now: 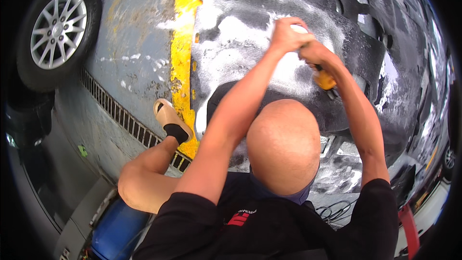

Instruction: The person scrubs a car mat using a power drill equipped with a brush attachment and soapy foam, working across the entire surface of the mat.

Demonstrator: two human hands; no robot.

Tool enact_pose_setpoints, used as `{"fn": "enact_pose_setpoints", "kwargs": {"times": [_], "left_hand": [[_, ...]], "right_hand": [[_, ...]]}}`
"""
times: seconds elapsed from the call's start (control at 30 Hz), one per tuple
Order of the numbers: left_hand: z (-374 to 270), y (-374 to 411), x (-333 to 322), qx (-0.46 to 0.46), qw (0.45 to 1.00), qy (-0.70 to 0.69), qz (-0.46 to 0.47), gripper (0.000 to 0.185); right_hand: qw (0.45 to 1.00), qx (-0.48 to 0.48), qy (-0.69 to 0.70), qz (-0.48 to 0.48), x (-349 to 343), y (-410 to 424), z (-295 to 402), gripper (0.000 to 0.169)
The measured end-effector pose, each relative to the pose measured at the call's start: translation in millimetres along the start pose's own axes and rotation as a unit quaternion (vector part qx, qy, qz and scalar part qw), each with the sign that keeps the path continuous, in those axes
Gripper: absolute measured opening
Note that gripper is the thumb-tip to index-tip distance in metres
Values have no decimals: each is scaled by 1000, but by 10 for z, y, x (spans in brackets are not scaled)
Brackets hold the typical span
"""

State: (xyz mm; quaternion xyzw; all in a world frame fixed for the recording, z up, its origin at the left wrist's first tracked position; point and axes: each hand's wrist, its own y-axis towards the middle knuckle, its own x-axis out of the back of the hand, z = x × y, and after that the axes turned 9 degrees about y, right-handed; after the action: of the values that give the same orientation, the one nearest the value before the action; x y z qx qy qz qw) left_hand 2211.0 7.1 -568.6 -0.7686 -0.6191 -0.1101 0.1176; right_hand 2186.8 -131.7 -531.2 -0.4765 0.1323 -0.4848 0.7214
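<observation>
A black moulded car floor carpet (pixel 310 115), with cut-outs and patches of white foam, lies spread on the floor before me. My left hand (pixel 290 36) is closed around a white rounded part (pixel 299 29) over the foamy area. Close against it, my right hand (pixel 319 56) grips a yellow-and-black hand-held tool (pixel 325 79), whose yellow part shows below the fingers. The tool's exact kind and its working end are hidden by my hands. White foam (pixel 238 32) lies thickest to the left of and below my hands.
A yellow painted line (pixel 182 54) borders the carpet's left side. Beyond it are a metal drain grate (pixel 122 115) and a car wheel (pixel 57 30). A blue container (pixel 117 227) stands beside my leg. Black cables (pixel 334 213) lie coiled at the lower right, near a red post (pixel 408 229).
</observation>
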Motion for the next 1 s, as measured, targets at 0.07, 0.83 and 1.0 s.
{"fn": "enact_pose_setpoints", "kwargs": {"times": [0.07,0.83,1.0], "left_hand": [[161,-13,383,2,1000,30,0,23],[-168,430,-160,-40,960,117,251,30],[-458,329,-977,-63,955,69,280,28]], "right_hand": [[999,31,3,23,-266,101,263,7],[923,15,380,-58,-281,-145,-360,6],[920,-7,380,-97,178,-393,-986,7]]}}
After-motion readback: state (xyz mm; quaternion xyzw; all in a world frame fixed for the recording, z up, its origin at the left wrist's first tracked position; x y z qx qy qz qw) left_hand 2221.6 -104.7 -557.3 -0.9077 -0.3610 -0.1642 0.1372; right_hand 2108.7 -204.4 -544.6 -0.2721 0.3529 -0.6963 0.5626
